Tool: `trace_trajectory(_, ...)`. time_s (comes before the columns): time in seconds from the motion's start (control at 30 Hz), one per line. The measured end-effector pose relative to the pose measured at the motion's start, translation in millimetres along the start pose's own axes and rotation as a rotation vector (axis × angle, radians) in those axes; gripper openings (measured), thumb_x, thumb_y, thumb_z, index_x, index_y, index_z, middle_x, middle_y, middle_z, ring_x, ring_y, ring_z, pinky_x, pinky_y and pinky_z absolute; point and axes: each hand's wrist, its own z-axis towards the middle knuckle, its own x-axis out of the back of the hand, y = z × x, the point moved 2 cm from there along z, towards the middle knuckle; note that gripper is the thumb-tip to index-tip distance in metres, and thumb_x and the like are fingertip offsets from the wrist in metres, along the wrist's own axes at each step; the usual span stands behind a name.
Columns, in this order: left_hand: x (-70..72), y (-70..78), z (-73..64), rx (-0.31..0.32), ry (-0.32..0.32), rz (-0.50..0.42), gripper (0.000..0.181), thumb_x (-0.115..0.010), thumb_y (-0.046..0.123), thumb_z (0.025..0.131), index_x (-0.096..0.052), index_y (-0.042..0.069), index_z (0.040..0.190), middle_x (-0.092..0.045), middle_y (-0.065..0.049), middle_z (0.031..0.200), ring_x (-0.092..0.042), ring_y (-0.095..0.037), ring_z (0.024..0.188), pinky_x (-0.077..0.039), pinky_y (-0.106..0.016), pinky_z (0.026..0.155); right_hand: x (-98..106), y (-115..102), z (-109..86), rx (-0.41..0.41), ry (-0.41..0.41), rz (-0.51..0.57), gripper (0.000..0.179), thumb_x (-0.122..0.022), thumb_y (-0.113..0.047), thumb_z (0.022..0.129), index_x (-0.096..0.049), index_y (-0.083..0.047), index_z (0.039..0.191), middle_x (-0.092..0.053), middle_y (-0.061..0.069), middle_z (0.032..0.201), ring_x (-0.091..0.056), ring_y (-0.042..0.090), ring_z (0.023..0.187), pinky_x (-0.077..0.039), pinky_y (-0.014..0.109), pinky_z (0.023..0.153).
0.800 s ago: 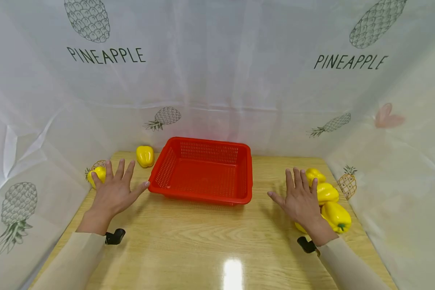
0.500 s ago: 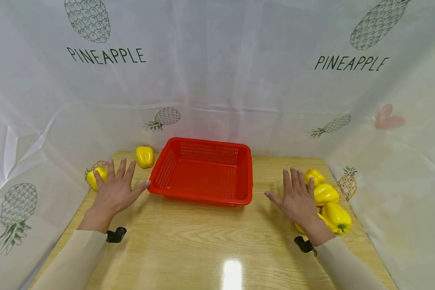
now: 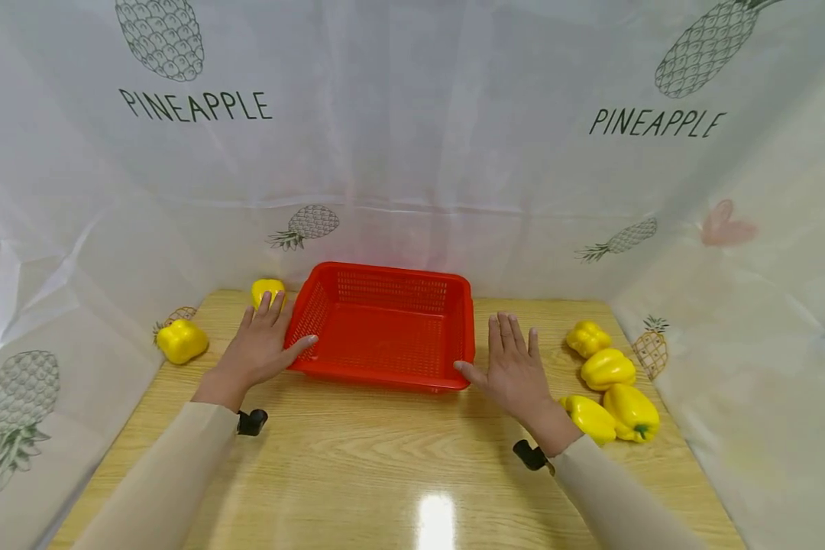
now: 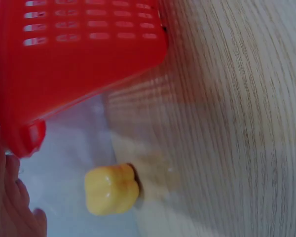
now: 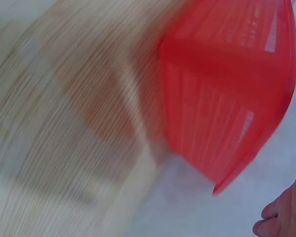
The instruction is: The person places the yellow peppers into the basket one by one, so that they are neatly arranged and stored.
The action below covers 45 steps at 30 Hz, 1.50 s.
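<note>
A red plastic basket [image 3: 385,380] with slotted walls stands at the back middle of the wooden table. My left hand [image 3: 257,347] is at its left edge, fingers straight and thumb spread over the rim; whether it touches cannot be told. Beside the right edge is my right hand [image 3: 516,374], its fingers straight and the thumb at the front right corner. Neither hand grips anything. The left wrist view shows the basket's wall [image 4: 79,69] and a yellow bell pepper [image 4: 111,189]. In the right wrist view the basket [image 5: 222,98] lies near the hand [image 5: 288,210].
One yellow bell pepper [image 3: 182,341] lies at the left edge; another [image 3: 266,290] sits behind my left fingers. Several more, such as this bell pepper [image 3: 608,370], are grouped on the right. A white pineapple-print sheet [image 3: 412,153] walls the table [image 3: 357,466] at the back and sides.
My left hand has moved right to the basket's left rim, and my right hand has moved left to its right side. The basket and peppers stay in place.
</note>
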Motion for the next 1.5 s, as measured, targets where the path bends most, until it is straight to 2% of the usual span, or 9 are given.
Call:
trace_trajectory(0.17, -7.0, 0.2, 5.1, -0.02, -0.061, -0.026, 0.108, -0.043, 0.074, 0.101, -0.008, -0.004, 0.167, -0.004, -0.026, 0.176, 0.0, -0.048, 0.162, -0.005, -0.067, 0.13, -8.3, -23.2, 6.8, 0.036, -0.036, 0.012, 0.108, -0.049, -0.075, 0.1, -0.018, 0.005, 0.166, -0.017, 0.024, 0.174, -0.012, 0.041, 0.163, -0.007, 0.065, 0.131)
trace_trajectory(0.3, -11.6, 4.4, 1.9, -0.007, -0.104, -0.053, 0.112, -0.041, 0.077, 0.1, -0.005, -0.005, 0.167, -0.001, -0.026, 0.176, 0.001, -0.048, 0.162, -0.005, -0.064, 0.131, -12.5, -28.3, 8.7, 0.042, -0.066, 0.031, 0.108, -0.047, -0.075, 0.1, -0.019, 0.007, 0.165, -0.018, 0.026, 0.173, -0.014, 0.043, 0.162, -0.009, 0.066, 0.13)
trace_trajectory(0.43, -15.1, 15.5, -5.1, 0.015, -0.111, -0.07, 0.115, -0.04, 0.08, 0.099, -0.004, -0.006, 0.166, 0.001, -0.027, 0.176, 0.001, -0.047, 0.162, -0.005, -0.064, 0.131, -14.4, -22.2, 8.6, 0.022, -0.116, 0.077, 0.109, -0.043, -0.077, 0.1, -0.018, 0.007, 0.165, -0.017, 0.026, 0.174, -0.012, 0.044, 0.163, -0.009, 0.066, 0.13)
trace_trajectory(0.67, -21.0, 45.8, -22.2, 0.046, -0.081, -0.084, 0.116, -0.039, 0.081, 0.099, -0.008, -0.01, 0.165, -0.004, -0.028, 0.175, -0.003, -0.047, 0.162, -0.007, -0.063, 0.131, -11.3, -2.0, 5.2, 0.029, -0.163, 0.122, 0.109, -0.041, -0.077, 0.101, -0.015, 0.006, 0.166, -0.012, 0.025, 0.175, -0.008, 0.044, 0.163, -0.007, 0.066, 0.13)
trace_trajectory(0.83, -24.3, 64.0, -31.7, 0.052, -0.06, -0.102, 0.118, -0.042, 0.082, 0.097, -0.012, -0.011, 0.164, -0.007, -0.029, 0.174, -0.004, -0.048, 0.162, -0.008, -0.063, 0.131, -6.5, 10.0, -2.3, 0.037, -0.162, 0.131, 0.107, -0.044, -0.074, 0.102, -0.016, 0.007, 0.166, -0.013, 0.026, 0.175, -0.01, 0.046, 0.162, -0.007, 0.067, 0.129)
trace_trajectory(1.13, -26.7, 78.7, -41.8, 0.039, -0.065, -0.108, 0.126, -0.047, 0.087, 0.091, -0.012, -0.009, 0.165, -0.006, -0.026, 0.175, -0.004, -0.046, 0.163, -0.008, -0.062, 0.132, -0.7, 18.8, -21.9, 0.05, -0.127, 0.11, 0.104, -0.045, -0.072, 0.103, -0.021, 0.01, 0.164, -0.019, 0.03, 0.172, -0.014, 0.049, 0.16, -0.011, 0.07, 0.128)
trace_trajectory(1.33, -23.3, 83.1, -45.0, 0.0, -0.089, -0.113, 0.132, -0.052, 0.09, 0.086, -0.011, -0.009, 0.165, -0.006, -0.027, 0.175, -0.004, -0.046, 0.163, -0.01, -0.062, 0.131, 1.0, 20.2, -35.3, 0.044, -0.103, 0.104, 0.103, -0.047, -0.07, 0.103, -0.023, 0.011, 0.163, -0.02, 0.031, 0.171, -0.016, 0.051, 0.16, -0.013, 0.07, 0.128)
trace_trajectory(1.5, -17.8, 79.2, -47.3, -0.042, -0.097, -0.111, 0.133, -0.059, 0.087, 0.085, -0.013, -0.009, 0.165, -0.009, -0.029, 0.174, -0.007, -0.048, 0.162, -0.011, -0.066, 0.13, 0.1, 18.0, -42.4, 0.032, -0.091, 0.099, 0.103, -0.048, -0.07, 0.103, -0.025, 0.011, 0.162, -0.021, 0.031, 0.171, -0.018, 0.051, 0.159, -0.014, 0.07, 0.127)
